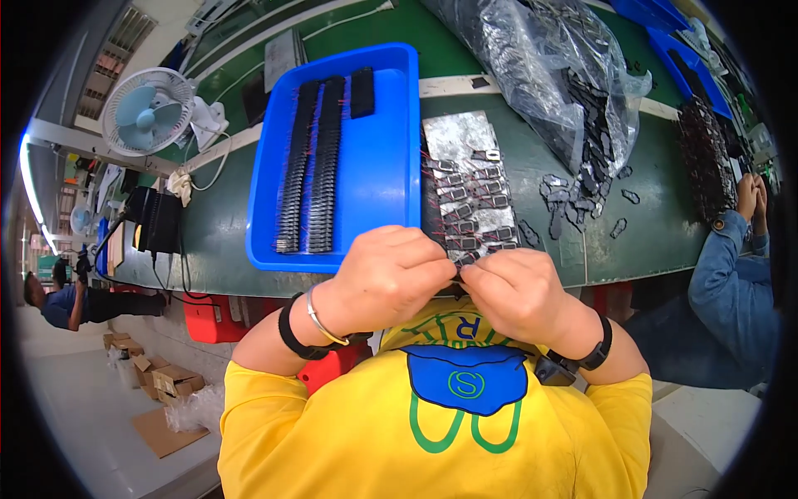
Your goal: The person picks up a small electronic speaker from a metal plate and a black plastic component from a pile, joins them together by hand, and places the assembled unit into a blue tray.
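My left hand [386, 270] and my right hand [517, 287] meet at the table's near edge, thumbs and fingertips pinched together. Between them shows a bit of a small black part [466, 259]; the fingers cover most of it. Just beyond lies a whitish, scuffed plate [453, 137], with several small black oval parts with grey centres and thin red wires [460, 213] in columns on it. Left of the plate is a blue tray [374, 183]. Two long rows of upright black parts with red wires [321, 166] and a shorter black block [362, 91] stand in it.
A clear plastic bag [532, 66] spills flat black frame-shaped pieces [592, 166] onto the green table [657, 224]. At left are a fan [143, 112] and a black box with cables [154, 218]. A co-worker's denim sleeve [721, 266] is at the right, beside a dark pile of parts [705, 158].
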`<state>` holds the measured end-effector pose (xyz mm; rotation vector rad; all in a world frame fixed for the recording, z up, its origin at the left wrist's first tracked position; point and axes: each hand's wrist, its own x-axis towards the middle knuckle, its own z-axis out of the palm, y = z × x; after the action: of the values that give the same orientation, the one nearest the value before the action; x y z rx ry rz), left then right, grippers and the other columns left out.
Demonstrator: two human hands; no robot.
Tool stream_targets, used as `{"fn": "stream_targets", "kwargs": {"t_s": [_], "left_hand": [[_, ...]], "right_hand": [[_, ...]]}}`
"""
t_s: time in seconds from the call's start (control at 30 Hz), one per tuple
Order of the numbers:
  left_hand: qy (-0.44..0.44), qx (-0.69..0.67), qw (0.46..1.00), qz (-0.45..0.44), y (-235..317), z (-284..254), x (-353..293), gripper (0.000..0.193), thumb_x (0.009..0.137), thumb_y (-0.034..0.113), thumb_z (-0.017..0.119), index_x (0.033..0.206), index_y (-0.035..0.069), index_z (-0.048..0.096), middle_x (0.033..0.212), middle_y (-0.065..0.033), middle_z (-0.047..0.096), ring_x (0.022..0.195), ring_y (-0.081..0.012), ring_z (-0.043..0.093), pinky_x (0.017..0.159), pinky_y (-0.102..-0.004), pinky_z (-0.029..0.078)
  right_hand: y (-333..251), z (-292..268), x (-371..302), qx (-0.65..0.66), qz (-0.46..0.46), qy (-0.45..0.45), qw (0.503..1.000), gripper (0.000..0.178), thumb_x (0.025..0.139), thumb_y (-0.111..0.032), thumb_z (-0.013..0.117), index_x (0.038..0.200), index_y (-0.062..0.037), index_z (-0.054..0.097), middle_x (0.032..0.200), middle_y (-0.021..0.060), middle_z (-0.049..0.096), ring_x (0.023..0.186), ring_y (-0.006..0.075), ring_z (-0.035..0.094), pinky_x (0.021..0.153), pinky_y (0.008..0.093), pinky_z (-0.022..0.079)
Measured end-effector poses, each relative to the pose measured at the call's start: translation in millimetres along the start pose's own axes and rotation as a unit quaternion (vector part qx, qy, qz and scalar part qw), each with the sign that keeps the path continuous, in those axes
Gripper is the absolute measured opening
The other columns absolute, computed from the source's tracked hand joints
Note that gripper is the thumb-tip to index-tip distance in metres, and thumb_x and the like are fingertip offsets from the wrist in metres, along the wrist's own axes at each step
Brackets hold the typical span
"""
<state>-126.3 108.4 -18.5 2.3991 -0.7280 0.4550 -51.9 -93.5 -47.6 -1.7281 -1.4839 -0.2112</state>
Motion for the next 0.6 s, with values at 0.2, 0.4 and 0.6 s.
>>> {"fn": "stream_targets", "kwargs": {"t_s": [0.2,0.4,0.6], "left_hand": [[-0.049,0.033,0.998,-0.012,-4,-18,12,0.02,0.067,0.004,0.076,0.084,0.007,0.067,0.074,-0.0064,0.061,0.066,-0.0245,0.06,0.057,-0.0341,0.048],[-0.05,0.008,0.999,-0.006,-17,-32,25,0.019,0.067,0.005,0.076,0.083,0.007,0.066,0.075,-0.0071,0.061,0.067,-0.0246,0.06,0.058,-0.0343,0.048],[-0.039,0.011,0.999,-0.027,-19,-31,30,0.018,0.067,0.004,0.075,0.083,0.006,0.065,0.076,-0.0075,0.061,0.068,-0.0252,0.06,0.059,-0.0342,0.047]], "right_hand": [[1,2,11,0.045,0.06,0.041,0.996,0.019,0.067,0.002,0.073,0.084,0.0017,0.063,0.071,0.0123,0.061,0.056,0.0289,0.06,0.05,0.0341,0.049],[10,3,19,0.127,0.131,0.06,0.981,0.024,0.071,0.0,0.074,0.092,0.0028,0.064,0.078,0.0124,0.064,0.063,0.0229,0.064,0.056,0.0294,0.052],[12,1,18,0.246,0.24,0.061,0.937,0.029,0.075,-0.002,0.074,0.101,0.0041,0.064,0.088,0.0109,0.067,0.075,0.0138,0.066,0.067,0.025,0.054]]}}
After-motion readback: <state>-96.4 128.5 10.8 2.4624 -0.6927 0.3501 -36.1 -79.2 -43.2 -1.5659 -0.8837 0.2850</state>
